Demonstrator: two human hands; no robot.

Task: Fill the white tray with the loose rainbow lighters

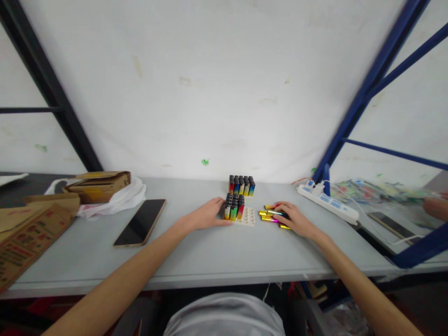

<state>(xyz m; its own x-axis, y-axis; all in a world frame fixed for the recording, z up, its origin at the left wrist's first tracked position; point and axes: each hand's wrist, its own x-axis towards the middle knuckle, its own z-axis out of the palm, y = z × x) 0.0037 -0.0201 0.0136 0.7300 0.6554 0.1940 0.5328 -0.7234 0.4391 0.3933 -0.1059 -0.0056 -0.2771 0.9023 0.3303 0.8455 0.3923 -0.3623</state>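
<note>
A white tray (249,217) with round holes stands mid-table, its left part filled with upright lighters (234,207) with black tops and colourful bodies. My left hand (209,213) grips the tray's left end, thumb along the front edge and fingers behind. To the right of the tray lie several loose shiny lighters (269,218) in gold, pink and other metallic colours. Over these my right hand (293,218) is closed, its fingertips on one lighter; the palm hides part of the pile.
Behind the tray stands another block of upright lighters (241,185). A phone (140,223) lies at left, near cardboard boxes (101,185) and a white plastic bag (121,201). A power strip (329,203) lies at right by a blue frame post (364,93). Beyond it a co-worker's hand (436,206) shows.
</note>
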